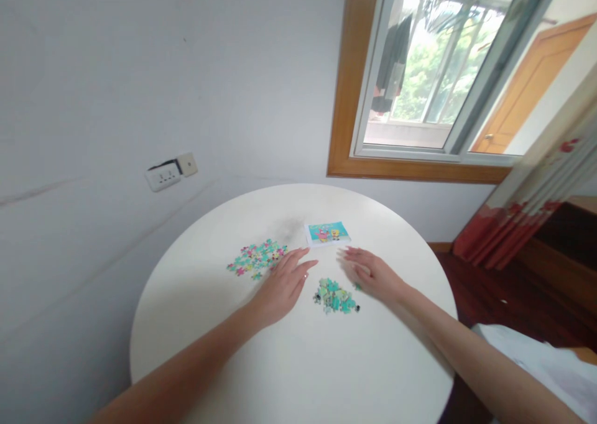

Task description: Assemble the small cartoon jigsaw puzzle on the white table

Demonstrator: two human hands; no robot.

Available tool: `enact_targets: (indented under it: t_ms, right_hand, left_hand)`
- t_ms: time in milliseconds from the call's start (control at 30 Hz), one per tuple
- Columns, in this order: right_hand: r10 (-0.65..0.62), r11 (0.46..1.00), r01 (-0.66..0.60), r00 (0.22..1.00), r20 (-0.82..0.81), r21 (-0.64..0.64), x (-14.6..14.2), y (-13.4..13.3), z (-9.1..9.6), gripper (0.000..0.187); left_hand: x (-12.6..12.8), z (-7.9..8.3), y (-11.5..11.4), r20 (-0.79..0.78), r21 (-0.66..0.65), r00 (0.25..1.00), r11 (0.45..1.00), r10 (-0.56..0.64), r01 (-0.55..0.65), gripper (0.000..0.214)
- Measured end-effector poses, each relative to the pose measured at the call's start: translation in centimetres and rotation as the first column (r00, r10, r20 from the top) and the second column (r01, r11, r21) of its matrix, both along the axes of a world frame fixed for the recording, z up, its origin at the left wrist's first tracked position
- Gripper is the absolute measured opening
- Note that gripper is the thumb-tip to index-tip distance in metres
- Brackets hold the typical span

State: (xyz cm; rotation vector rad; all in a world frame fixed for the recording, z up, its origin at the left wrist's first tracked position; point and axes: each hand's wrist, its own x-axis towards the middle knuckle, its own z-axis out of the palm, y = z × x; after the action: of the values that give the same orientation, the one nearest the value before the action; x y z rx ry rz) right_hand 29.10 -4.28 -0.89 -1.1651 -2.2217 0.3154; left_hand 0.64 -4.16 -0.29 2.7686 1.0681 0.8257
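Note:
Two heaps of jigsaw puzzle pieces lie on a round white table (298,368). The left heap (259,256) is spread out, in teal, pink and yellow. The nearer heap (334,296) is mostly teal and pale green with a few dark bits. Behind them lies a picture card (327,233) with a pink and a yellow cartoon figure on blue. My left hand (285,284) reaches beside the left heap, fingers apart, partly covering its right edge. To the right of the nearer heap, my right hand (373,273) has its fingers stretched out; a small green piece (357,286) shows by it.
A white wall (209,88) with a socket (164,176) stands behind the table. At the right are a wood-framed window (354,101), a red and cream curtain (513,225) and white cloth (532,355) beside the table.

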Motion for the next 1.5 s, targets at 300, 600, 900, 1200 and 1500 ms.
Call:
enact_targets:
  t_ms: [300,600,900,1200,1500]
  right_hand:
    - [0.041,0.998,-0.037,0.995,0.086,-0.043,-0.5,-2.1,-1.1,0.04]
    - [0.097,0.994,-0.098,0.995,-0.023,-0.054,-1.3,-5.3,1.2,0.043]
    - [0.064,0.996,-0.052,0.985,0.159,-0.076,-0.9,-7.9,0.2,0.042]
    - [0.216,0.969,-0.196,0.967,0.137,-0.148,-3.2,-7.5,1.8,0.046]
    - [0.262,0.929,-0.164,0.924,0.277,-0.333,-4.8,-1.4,4.6,0.025]
  left_hand:
    - [-0.2,-1.6,0.3,0.065,-0.054,0.997,0.998,-0.039,0.043,0.036]
    - [0.0,-1.2,0.1,0.096,-0.066,0.993,0.995,-0.066,0.073,0.036]
    - [0.3,0.4,-1.4,-0.028,-0.137,0.945,0.938,-0.326,0.32,0.038]
    - [-0.9,1.0,-1.6,-0.124,-0.16,0.843,0.848,-0.524,0.504,0.036]
    - [-1.3,0.9,-0.9,-0.076,-0.141,0.87,0.869,-0.487,0.474,0.022]
